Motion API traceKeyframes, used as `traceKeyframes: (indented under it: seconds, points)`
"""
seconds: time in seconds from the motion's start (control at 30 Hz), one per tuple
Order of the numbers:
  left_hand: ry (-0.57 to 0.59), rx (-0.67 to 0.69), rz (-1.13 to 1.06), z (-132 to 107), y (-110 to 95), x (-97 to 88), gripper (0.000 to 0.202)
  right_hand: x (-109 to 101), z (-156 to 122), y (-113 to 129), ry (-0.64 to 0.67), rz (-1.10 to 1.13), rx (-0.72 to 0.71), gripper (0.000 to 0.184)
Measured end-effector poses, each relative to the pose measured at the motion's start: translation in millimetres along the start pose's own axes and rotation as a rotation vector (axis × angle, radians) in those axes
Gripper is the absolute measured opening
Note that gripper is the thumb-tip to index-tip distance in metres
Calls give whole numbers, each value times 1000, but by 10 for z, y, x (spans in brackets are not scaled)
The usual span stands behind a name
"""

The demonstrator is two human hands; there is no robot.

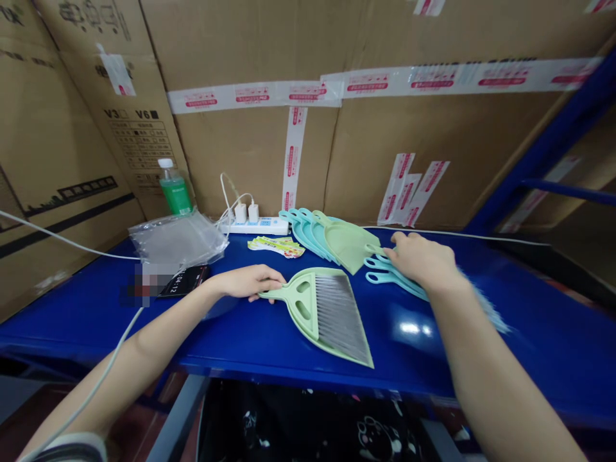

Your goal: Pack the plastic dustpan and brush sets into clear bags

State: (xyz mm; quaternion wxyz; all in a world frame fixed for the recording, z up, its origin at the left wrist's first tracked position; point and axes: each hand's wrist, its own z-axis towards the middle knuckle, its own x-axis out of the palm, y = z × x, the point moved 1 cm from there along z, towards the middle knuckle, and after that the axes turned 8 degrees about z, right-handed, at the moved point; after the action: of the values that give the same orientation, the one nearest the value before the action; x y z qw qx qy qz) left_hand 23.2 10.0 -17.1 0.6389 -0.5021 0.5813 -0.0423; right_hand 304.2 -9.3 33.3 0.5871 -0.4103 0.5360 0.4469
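Observation:
My left hand [257, 282] is closed round the handle end of a light green dustpan [301, 324]. A light green brush with grey bristles [339, 314] lies in that pan, its handle over the pan's handle. On the right, my right hand [423, 260] is closed on the handle of another green brush [373, 249], whose head is hidden behind the hand and forearm. Below it lie several blue brushes [385, 277], with pale blue bristles showing past the wrist. Behind, several blue dustpans [308, 234] overlap in a row, a green dustpan [351, 240] on top at the right end.
A white power strip [264, 226] with two chargers stands at the back, printed labels [276, 246] before it. Clear plastic bags [178, 237], a green bottle [176, 192] and a dark device with a lit clock [185, 281] are left. Cardboard [240, 147] walls the blue table [404, 359].

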Motion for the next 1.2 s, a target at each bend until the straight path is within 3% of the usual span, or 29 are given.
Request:
traceKeyframes:
  seconds: [0.23,0.37,0.53,0.83,1.2]
  points:
    - [27,-24,-14,-25,17,-20,28,147,27,19,-234,-75,-150,33]
    - [41,-35,0,-30,9,-20,25,229,56,35,-360,-74,-305,29]
    - [41,-29,17,-37,0,-23,24,296,63,154,-427,-29,-564,29]
    - [57,-24,47,-48,6,-33,26,494,46,380,-264,208,-1022,25]
    - [54,-65,78,-78,-38,-47,26,583,59,461,-77,346,-1084,24]
